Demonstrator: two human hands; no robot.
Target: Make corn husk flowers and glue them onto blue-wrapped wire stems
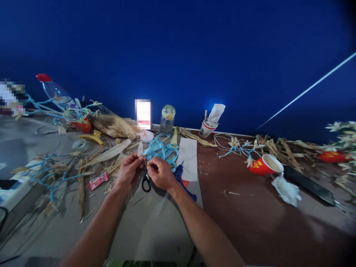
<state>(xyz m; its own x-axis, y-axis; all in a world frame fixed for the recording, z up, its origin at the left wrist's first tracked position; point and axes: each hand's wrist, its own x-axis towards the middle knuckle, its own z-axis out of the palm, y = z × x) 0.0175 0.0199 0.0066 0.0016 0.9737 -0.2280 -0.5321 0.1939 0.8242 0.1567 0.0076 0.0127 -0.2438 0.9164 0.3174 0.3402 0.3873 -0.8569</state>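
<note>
My left hand (130,170) is closed, its fingertips pinching a small pale strip of corn husk (140,149) that sticks up above them. Close beside it, my right hand (160,172) has its fingers curled in a pinch near the strip's lower end; what they hold, if anything, is too small to make out. Between and below the hands lie scissors (146,184), of which a black handle loop shows. Crumpled light-blue ribbon (160,149) lies just behind the hands. Right of my right wrist is a blue glue gun (179,174), partly hidden by the forearm.
White paper (188,148), a glass jar (167,120) and dried corn husks (114,124) lie around the hands. On the left are blue-stemmed branches (52,178) and a pink wrapper (98,181). A red cup (263,165) lies tipped on the right, by crumpled tissue (286,190).
</note>
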